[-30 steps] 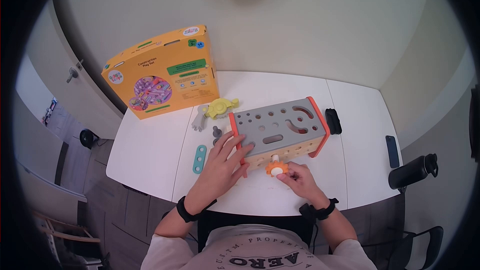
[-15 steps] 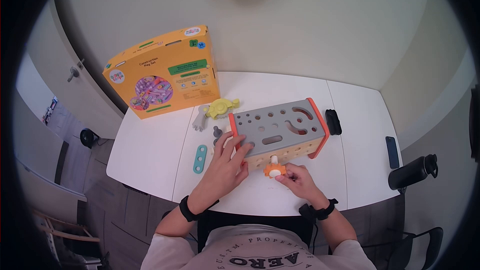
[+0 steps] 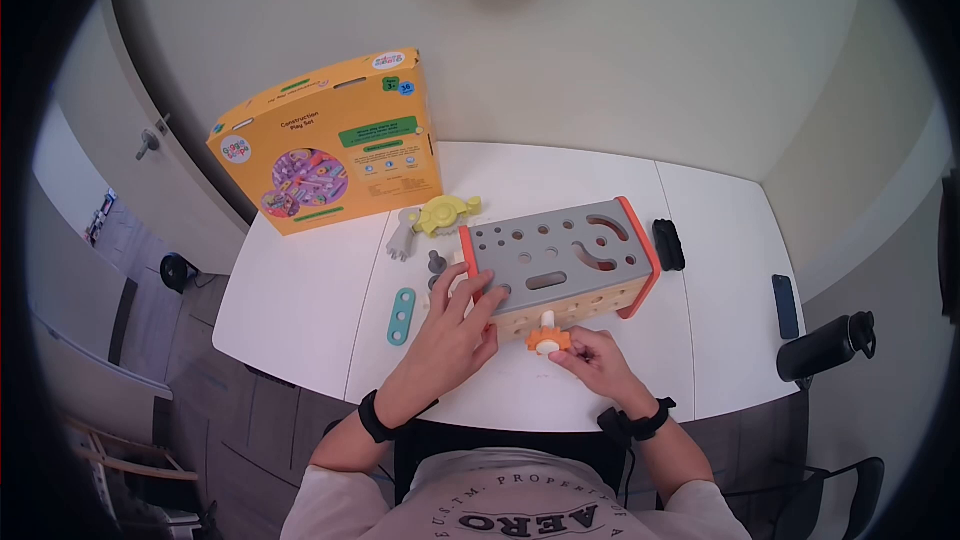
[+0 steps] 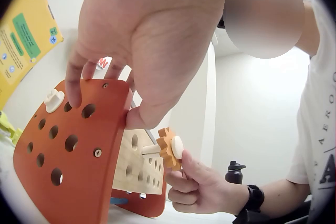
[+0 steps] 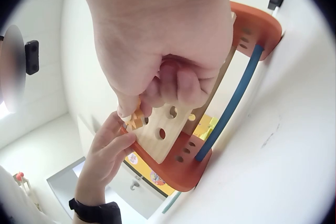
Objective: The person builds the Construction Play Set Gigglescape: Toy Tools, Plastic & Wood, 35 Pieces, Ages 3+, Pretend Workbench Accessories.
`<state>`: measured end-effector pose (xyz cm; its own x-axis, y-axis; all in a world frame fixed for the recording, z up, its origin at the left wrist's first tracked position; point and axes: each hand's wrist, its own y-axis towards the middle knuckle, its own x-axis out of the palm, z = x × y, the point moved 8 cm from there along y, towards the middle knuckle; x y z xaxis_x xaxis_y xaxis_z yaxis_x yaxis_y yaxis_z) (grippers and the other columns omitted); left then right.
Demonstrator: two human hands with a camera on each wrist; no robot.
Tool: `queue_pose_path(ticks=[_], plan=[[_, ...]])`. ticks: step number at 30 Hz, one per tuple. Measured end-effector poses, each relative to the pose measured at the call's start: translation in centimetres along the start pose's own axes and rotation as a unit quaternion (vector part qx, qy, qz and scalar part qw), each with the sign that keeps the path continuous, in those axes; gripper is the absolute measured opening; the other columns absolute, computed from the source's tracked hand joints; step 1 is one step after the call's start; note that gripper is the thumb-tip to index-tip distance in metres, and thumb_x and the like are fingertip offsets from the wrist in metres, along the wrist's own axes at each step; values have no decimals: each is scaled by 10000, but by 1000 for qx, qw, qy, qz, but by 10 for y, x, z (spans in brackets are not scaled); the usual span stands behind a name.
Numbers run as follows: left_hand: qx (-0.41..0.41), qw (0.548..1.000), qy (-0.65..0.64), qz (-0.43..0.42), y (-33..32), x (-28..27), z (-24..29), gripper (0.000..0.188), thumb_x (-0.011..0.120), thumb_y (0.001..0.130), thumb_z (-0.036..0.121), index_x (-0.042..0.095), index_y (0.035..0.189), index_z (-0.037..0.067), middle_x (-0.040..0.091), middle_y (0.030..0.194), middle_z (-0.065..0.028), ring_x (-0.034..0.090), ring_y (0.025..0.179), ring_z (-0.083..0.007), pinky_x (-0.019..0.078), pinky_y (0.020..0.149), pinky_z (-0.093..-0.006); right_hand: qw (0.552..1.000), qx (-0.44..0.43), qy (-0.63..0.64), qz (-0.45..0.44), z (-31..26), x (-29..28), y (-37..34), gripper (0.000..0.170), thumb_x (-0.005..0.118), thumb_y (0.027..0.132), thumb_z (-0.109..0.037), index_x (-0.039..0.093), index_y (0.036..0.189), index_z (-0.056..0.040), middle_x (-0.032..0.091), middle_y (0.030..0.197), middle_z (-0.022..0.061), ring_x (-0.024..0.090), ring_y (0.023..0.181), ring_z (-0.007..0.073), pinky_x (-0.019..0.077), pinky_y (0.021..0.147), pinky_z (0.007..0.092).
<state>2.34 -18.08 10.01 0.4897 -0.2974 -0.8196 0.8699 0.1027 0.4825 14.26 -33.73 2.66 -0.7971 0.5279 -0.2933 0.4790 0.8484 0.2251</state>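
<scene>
At the six o'clock side of a gray-topped toy box, an orange gear was already threaded on a white peg — apparently not yet pushed home, its shaft showing. The right hand pinched the gear; the left hand, fingers spread, steadied eight o'clock. Beyond it, a teal strip lay unattached on the tabletop.

The head view looks down from above; close wrist views share the gear.
</scene>
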Motion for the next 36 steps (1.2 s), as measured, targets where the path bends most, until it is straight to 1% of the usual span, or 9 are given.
queue_pose_path(ticks=[3,6,9,15,18,24,31,33,36], plan=[[-3,1000,-7,-1,0,1,-1,590,803,759,48,583,1305,78,494,1430,-151,354,1406,-446,451,1100,-509,1000,25,-1,-3,8,3,0,404,802,908,-94,439,736,-49,342,610,-14,300,568,98,268,524,288],[0,1000,-5,2,0,0,0,578,792,763,37,586,1302,78,496,1427,-150,355,1405,-448,454,1092,-508,1000,23,-9,7,8,3,-1,358,813,892,-78,485,752,-38,358,613,-19,305,567,95,273,527,284],[1,1000,-5,3,0,0,0,570,784,766,27,588,1299,78,496,1423,-150,355,1404,-448,459,1084,-505,999,-25,-17,14,7,1,-2,347,804,898,-74,490,755,-35,364,613,-18,309,567,91,275,528,280],[-2,1000,-11,0,0,0,-1,571,787,764,30,588,1297,78,496,1418,-151,353,1404,-448,461,1080,-507,1000,-24,0,10,6,-1,-1,403,790,915,-81,429,739,-44,354,628,-15,303,577,76,272,520,275],[-1,1000,-6,0,0,0,0,575,792,762,34,588,1298,78,495,1420,-151,353,1403,-448,461,1079,-506,999,-1,36,19,10,-4,-2,409,777,929,-81,420,732,-54,354,622,-15,298,578,93,277,532,281],[-2,1000,-7,-3,0,1,-1,583,792,763,35,583,1305,78,493,1423,-152,347,1402,-453,462,1077,-507,997,17,67,23,24,-7,-3,386,762,942,-78,428,748,-62,346,636,-45,288,598,77,272,540,270],[-3,1000,-5,-11,0,2,-1,590,789,765,36,575,1314,76,489,1431,-151,342,1401,-458,455,1082,-507,994,36,90,57,36,-10,-2,171,760,947,-94,608,895,-37,356,648,-79,299,602,33,263,538,235],[0,1000,-4,-11,-1,1,-1,592,790,763,37,577,1314,75,496,1430,-149,346,1401,-459,451,1084,-510,994,25,76,71,37,-11,-1,146,768,944,-107,644,944,-29,356,637,-84,300,589,25,261,532,226],[2,1000,-6,-4,-1,1,-1,596,783,756,28,581,1314,74,509,1427,-147,352,1400,-460,449,1083,-515,994,43,55,81,38,-12,-1,159,777,939,-124,651,942,-27,347,612,-88,292,567,22,259,521,224]])
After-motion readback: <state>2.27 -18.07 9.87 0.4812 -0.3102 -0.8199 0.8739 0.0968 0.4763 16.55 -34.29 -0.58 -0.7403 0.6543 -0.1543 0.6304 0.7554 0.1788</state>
